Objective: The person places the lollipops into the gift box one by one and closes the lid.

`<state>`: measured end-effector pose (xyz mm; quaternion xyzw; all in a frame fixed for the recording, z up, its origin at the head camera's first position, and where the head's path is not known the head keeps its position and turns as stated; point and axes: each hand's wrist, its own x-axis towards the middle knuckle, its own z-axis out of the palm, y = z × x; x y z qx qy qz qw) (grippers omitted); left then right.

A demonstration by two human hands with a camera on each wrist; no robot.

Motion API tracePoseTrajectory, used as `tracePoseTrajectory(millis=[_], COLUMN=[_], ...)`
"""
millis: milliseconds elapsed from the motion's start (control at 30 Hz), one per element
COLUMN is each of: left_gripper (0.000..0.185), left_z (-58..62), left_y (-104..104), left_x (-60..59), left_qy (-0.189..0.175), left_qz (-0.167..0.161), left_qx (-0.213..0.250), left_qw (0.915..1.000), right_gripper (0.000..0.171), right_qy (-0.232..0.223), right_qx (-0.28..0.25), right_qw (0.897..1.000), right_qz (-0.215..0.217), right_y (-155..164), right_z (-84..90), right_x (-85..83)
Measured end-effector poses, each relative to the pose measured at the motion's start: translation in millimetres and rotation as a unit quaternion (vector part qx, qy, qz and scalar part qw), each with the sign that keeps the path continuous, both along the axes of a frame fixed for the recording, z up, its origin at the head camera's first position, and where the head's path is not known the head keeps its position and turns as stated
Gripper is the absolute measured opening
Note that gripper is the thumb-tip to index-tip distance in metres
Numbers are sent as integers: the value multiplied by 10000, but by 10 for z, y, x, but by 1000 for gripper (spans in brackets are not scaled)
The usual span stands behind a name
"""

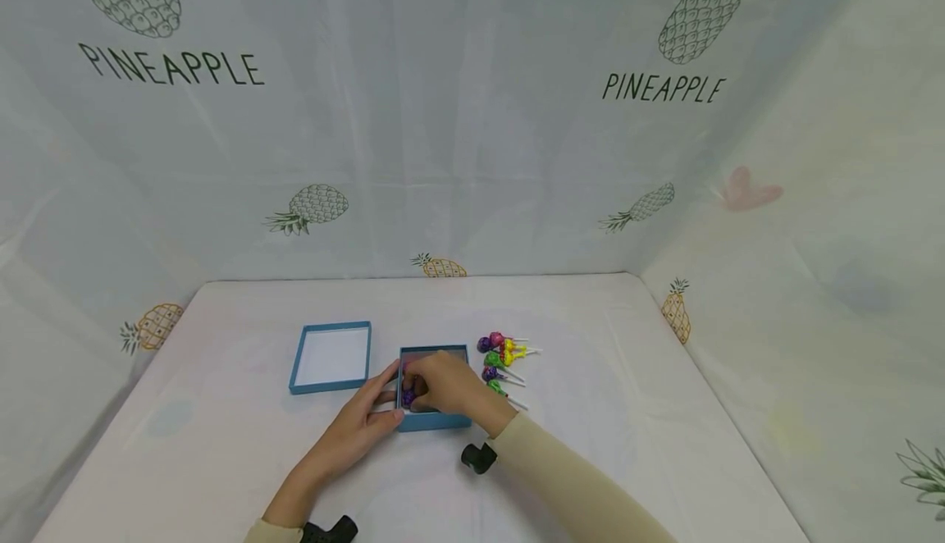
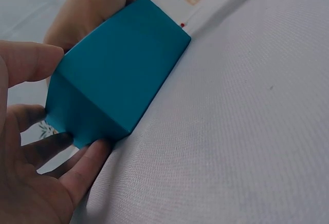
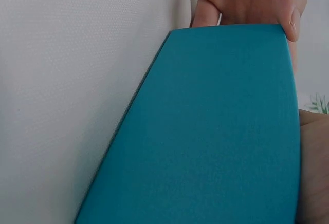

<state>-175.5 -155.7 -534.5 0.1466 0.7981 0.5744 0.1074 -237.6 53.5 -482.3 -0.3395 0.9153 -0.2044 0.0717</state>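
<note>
A blue open box (image 1: 434, 422) stands on the table, with wrapped candy inside. My left hand (image 1: 358, 428) steadies it from the left, its fingers along the side wall and its thumb at the near corner. The left wrist view shows those fingers (image 2: 85, 170) against the blue wall. My right hand (image 1: 446, 383) reaches over the right rim into the box. Its bent fingers and thumb pinch at a purple-wrapped lollipop (image 1: 408, 397); the stick is hidden under the hand. In the right wrist view the box's outer wall (image 3: 216, 126) covers the right fingertips.
A blue-rimmed lid (image 1: 332, 357) with a white inside lies left of the box. Several lollipops (image 1: 493, 358) in purple, pink, yellow and green wrappers lie to its right, sticks pointing right. A white cloth covers the table (image 1: 613, 444); pineapple-print curtains (image 1: 472, 116) stand behind and beside it.
</note>
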Motion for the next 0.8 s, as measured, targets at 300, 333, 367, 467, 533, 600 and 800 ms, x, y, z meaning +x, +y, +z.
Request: tracePoseTrajectory(millis=[300,333,367,467,533,600,800], left_gripper=[76,76,76,76,76,76,76], left_z=[-8,-7,-8,-5,-1,6,11], left_y=[22,24,27,35,40,46,48], left_x=[6,6,6,5,6,6,8], left_qy=[-59,-60,-54,-43,-42,-67,-64], left_qz=[43,60,84,177,237,283,292], left_qx=[29,15,-10,-133,-212,-255,-249], left_qw=[10000,10000,9999,9997,9995,9993,9992], right_gripper=[19,19,19,20,20,19,19], right_qy=[-93,-101,-122,-123,-104,-24,204], right_qx=[-176,-202,-268,-479,-662,-872,-1026], right_qw=[9997,9997,9995,9987,9975,9958,9924], right_qz=[168,138,97,-88,-212,-287,-644], right_y=[121,158,202,364,487,617,977], right_z=[108,142,181,302,379,441,537], right_x=[15,8,-3,-62,-113,-171,-355])
